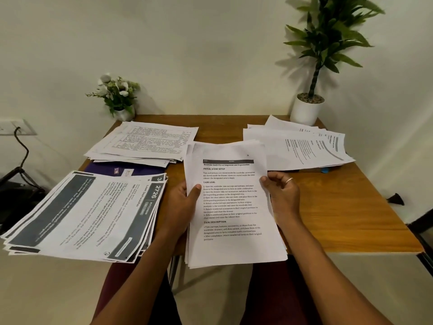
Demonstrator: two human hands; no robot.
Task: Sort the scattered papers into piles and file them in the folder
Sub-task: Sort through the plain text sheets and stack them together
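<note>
Both hands on the paper stack, long side running straight away from me

Left hand [182, 202] and right hand [281, 195] each grip a side edge of the stack [232, 202], thumbs on top, and its near end hangs past the table [339, 207] edge. The top sheet reads upright: "TASK GOAL", "TASK DESCRIPTION". Left of the left hand, a fanned pile [89, 214] lies sideways and says "2726 KITCHEN Load Dishwasher". The purple folder [126, 170] peeks out beyond it, under another pile [145, 141]. There's bare wood right of the right hand, and one more pile [300, 146] beyond.
</note>
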